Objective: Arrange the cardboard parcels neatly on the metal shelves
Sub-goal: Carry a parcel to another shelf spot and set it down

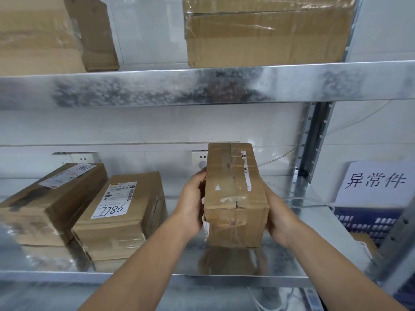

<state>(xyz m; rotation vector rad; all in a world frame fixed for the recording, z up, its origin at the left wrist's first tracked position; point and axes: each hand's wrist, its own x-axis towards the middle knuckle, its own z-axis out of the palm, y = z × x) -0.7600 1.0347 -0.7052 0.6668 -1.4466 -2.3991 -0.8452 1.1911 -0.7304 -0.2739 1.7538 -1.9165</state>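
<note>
A long taped cardboard parcel point(234, 194) stands on the middle metal shelf point(224, 278), its short end toward me. My left hand point(193, 203) grips its left side and my right hand point(279, 218) grips its right side. To the left on the same shelf lie two other parcels side by side: one with a white label marked in pen point(121, 216) and one at the far left point(49, 203). On the upper shelf point(202, 86) sit a large taped box point(267, 34) and another box point(56, 34) at the left.
A shelf upright point(314, 140) stands to the right of the held parcel. Beyond it hang a white paper sign point(377, 182) and a blue crate point(368, 223). Thin cables run along the back wall, which has sockets point(199, 158).
</note>
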